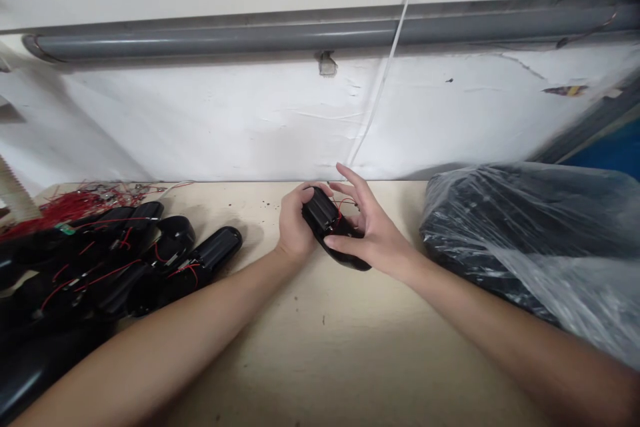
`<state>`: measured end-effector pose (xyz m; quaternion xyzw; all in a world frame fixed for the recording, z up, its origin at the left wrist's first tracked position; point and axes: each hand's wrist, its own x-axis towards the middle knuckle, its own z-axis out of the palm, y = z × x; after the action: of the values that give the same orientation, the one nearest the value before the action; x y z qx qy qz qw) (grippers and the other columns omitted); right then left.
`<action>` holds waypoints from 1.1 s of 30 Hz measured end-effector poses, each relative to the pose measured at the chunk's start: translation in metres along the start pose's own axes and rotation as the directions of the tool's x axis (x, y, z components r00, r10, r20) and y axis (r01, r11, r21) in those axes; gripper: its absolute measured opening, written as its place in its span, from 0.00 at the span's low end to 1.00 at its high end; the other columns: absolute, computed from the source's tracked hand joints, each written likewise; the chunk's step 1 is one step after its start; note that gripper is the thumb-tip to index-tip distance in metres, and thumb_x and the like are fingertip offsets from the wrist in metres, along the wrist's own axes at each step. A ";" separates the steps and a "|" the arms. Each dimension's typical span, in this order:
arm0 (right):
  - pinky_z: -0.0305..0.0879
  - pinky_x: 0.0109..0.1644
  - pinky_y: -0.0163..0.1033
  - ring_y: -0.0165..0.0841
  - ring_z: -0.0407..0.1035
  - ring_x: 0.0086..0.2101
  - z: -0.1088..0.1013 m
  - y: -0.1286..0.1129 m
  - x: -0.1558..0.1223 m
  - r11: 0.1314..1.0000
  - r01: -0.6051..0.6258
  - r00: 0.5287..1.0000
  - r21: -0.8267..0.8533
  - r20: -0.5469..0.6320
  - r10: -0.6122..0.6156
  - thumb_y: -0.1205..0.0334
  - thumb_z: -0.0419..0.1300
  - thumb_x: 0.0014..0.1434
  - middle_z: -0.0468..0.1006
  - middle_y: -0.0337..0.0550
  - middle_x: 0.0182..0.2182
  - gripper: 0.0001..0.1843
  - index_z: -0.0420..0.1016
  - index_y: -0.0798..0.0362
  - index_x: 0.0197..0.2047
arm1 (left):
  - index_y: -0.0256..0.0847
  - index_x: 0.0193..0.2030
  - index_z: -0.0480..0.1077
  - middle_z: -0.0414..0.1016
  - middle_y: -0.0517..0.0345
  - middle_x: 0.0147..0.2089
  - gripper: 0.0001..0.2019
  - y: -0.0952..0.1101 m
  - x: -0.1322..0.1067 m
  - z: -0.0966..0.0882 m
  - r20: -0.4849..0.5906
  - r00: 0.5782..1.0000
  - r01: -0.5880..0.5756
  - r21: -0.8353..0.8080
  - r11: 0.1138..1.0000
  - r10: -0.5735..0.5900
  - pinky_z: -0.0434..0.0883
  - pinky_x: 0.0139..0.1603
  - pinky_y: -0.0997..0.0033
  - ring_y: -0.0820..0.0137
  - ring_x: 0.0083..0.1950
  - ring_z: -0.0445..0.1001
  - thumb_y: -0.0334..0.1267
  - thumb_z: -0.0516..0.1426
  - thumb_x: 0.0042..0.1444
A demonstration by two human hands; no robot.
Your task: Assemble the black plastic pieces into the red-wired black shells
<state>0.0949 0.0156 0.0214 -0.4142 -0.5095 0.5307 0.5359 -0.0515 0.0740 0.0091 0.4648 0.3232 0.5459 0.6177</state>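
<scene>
A black plastic housing with a ribbed battery compartment and thin red wires is held tilted above the table's far middle. My left hand is closed around its upper left side, with the thumb on the top end. On the lower right part, my right hand grips the housing, its thumb lying across the front. The index finger of that hand stretches upward, away from the part, and a red wire loops close to its fingers. Some of the right fingertips are hidden behind the housing.
Several similar black housings with red wires lie piled at left. Behind them is a tangle of red wires. Clear plastic wrap covers black items in a bag at right. A white cable hangs down the wall behind the table.
</scene>
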 end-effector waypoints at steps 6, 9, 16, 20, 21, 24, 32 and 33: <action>0.69 0.35 0.33 0.27 0.77 0.37 -0.003 -0.003 0.006 0.989 0.049 0.953 0.140 -0.302 -0.005 0.43 0.66 0.65 0.73 0.39 0.69 0.31 0.72 0.33 0.70 | 0.41 0.38 0.69 0.68 0.58 0.28 0.15 0.004 0.000 0.005 -0.031 0.989 0.140 -0.157 0.978 -0.147 0.73 0.36 0.67 0.70 0.30 0.72 0.50 0.52 0.55; 0.51 0.24 0.29 0.24 0.74 0.29 -0.007 -0.001 0.008 0.989 0.140 0.845 0.053 -0.527 -0.092 0.48 0.63 0.64 0.77 0.41 0.61 0.21 0.74 0.41 0.58 | 0.40 0.38 0.70 0.67 0.58 0.29 0.15 0.006 0.001 0.004 -0.045 0.983 0.162 -0.213 0.963 -0.176 0.73 0.34 0.68 0.70 0.29 0.72 0.50 0.52 0.55; 0.61 0.27 0.31 0.25 0.69 0.27 -0.013 0.009 0.014 0.995 -0.024 0.914 0.097 -0.401 0.062 0.53 0.64 0.57 0.74 0.40 0.31 0.13 0.73 0.53 0.39 | 0.38 0.33 0.74 0.66 0.56 0.26 0.16 0.007 0.006 0.005 -0.090 0.981 0.142 -0.271 0.952 -0.171 0.71 0.30 0.70 0.71 0.27 0.70 0.49 0.53 0.52; 0.58 0.27 0.31 0.26 0.68 0.26 -0.013 0.007 0.015 0.998 -0.030 0.931 0.063 -0.360 0.051 0.56 0.63 0.54 0.73 0.41 0.24 0.11 0.78 0.55 0.34 | 0.38 0.32 0.75 0.67 0.56 0.27 0.15 0.004 0.006 0.005 -0.104 0.986 0.100 -0.234 0.967 -0.127 0.72 0.31 0.71 0.72 0.28 0.70 0.48 0.55 0.52; 0.58 0.27 0.31 0.26 0.67 0.25 -0.013 0.005 0.014 0.998 -0.014 0.924 0.056 -0.380 0.034 0.57 0.63 0.52 0.73 0.40 0.23 0.10 0.79 0.55 0.35 | 0.38 0.32 0.75 0.67 0.56 0.28 0.15 0.003 0.006 0.006 -0.105 0.989 0.081 -0.212 0.974 -0.105 0.71 0.31 0.72 0.73 0.29 0.70 0.48 0.55 0.51; 0.57 0.27 0.31 0.26 0.68 0.25 -0.013 -0.001 0.011 0.999 0.045 0.908 -0.010 -0.416 -0.045 0.58 0.63 0.52 0.74 0.39 0.23 0.09 0.80 0.54 0.34 | 0.37 0.31 0.75 0.68 0.57 0.28 0.14 0.000 0.007 0.005 -0.100 0.994 0.037 -0.164 0.986 -0.054 0.70 0.31 0.73 0.74 0.29 0.70 0.47 0.56 0.51; 0.66 0.38 0.35 0.27 0.73 0.31 -0.007 -0.004 -0.005 0.913 0.214 0.941 -0.347 -0.176 -0.288 0.61 0.61 0.60 0.79 0.39 0.27 0.09 0.82 0.55 0.34 | 0.40 0.34 0.74 0.68 0.57 0.26 0.16 -0.005 0.009 0.001 -0.107 0.991 0.064 -0.136 0.989 -0.079 0.71 0.30 0.69 0.70 0.28 0.72 0.50 0.54 0.53; 0.66 0.40 0.36 0.27 0.74 0.32 -0.007 -0.003 -0.006 0.900 0.218 0.942 -0.378 -0.159 -0.295 0.62 0.61 0.59 0.80 0.38 0.28 0.09 0.83 0.54 0.38 | 0.39 0.34 0.74 0.68 0.57 0.27 0.16 -0.006 0.009 0.001 -0.128 0.990 0.048 -0.118 0.992 -0.063 0.70 0.31 0.69 0.71 0.28 0.71 0.50 0.54 0.54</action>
<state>0.1025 0.0102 0.0229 -0.4873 -0.5869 0.3071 0.5690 -0.0470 0.0827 0.0052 0.3825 0.3444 0.5753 0.6357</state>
